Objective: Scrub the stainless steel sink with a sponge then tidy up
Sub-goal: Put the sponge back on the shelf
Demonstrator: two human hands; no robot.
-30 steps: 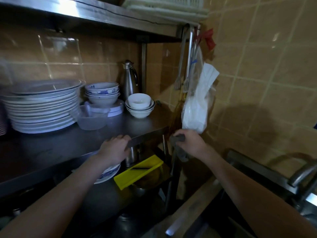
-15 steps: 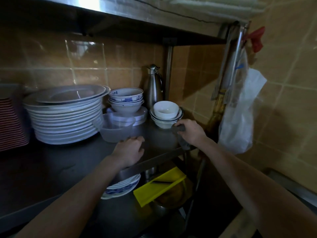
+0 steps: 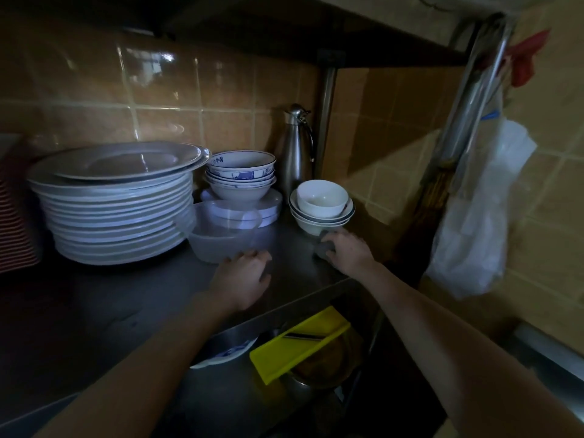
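Hands lie on the steel shelf (image 3: pixel 142 298), right hand (image 3: pixel 347 252) clutching a dark grey sponge (image 3: pixel 322 248), left hand (image 3: pixel 243 276) flat, released.

Single view, worn on my head (wide-angle; straight edges bow), looking forward and down at close range onto the steel shelf (image 3: pixel 126 311), facing the tiled wall (image 3: pixel 158 90) behind it.

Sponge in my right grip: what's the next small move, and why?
Probably release it and pull back: the right grip holds the sponge already down on the shelf, just before the stacked bowls, so tidying looks nearly done.
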